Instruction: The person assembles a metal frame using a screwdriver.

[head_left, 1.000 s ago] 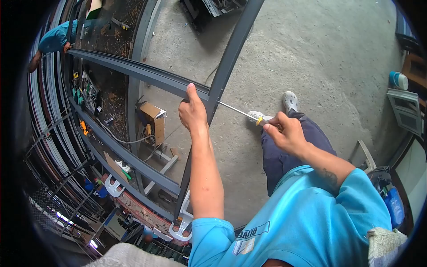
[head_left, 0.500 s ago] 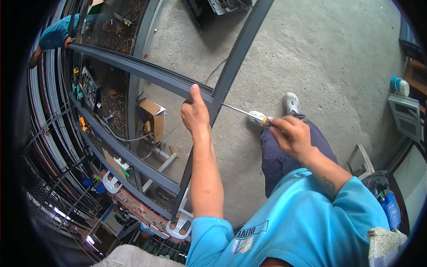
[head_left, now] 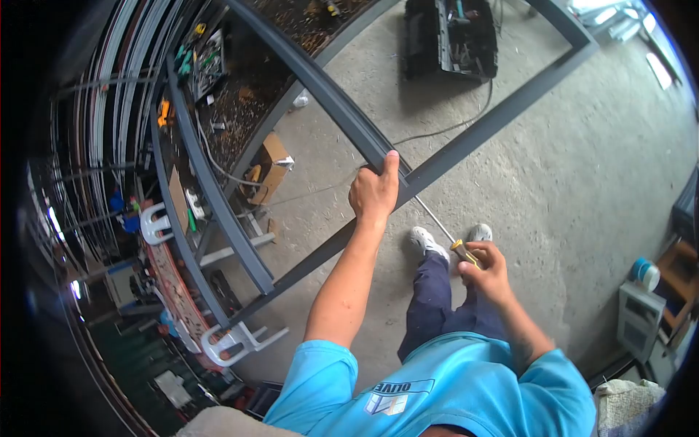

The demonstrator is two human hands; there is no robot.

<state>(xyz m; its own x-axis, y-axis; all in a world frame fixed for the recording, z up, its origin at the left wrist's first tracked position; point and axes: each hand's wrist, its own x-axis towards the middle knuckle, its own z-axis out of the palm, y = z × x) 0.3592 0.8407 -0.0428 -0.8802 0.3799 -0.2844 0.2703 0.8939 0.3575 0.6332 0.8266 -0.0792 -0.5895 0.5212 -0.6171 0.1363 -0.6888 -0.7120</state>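
On cam I see L hand [head_left: 375, 195] closed round grey frame [head_left: 466, 140]; R hand [head_left: 489, 272] curled on screwdriver [head_left: 460, 248], aimed approx 11 o'clock at frame.

Single head-worn, wide-angle view with dark curved corners, facing forward and steeply down. The wearer's shirt [head_left: 466, 368] is nearest, at 5 o'clock; the left hand [head_left: 374, 194] sits near centre. Farther off: floor [head_left: 582, 211] at 3 o'clock, toolbox [head_left: 422, 47] at 1, bars [head_left: 109, 105] at 10.
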